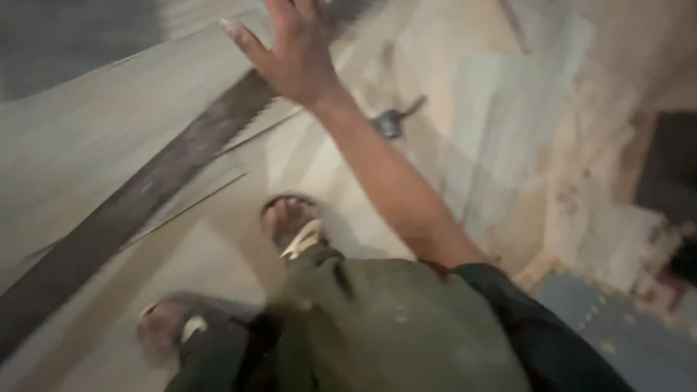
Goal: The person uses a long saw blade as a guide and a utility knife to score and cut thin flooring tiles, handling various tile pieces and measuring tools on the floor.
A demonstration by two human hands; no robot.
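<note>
Head view, right hand spread, dark plank diagonal

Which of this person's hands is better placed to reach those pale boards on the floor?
Probably the right hand: it is stretched out, fingers spread, over the pale boards and dark strip. The left hand is out of view.

Right hand fingertips are running off the top edge; feet (sandalled) are smearing with blur; left hand is staying unseen.
</note>
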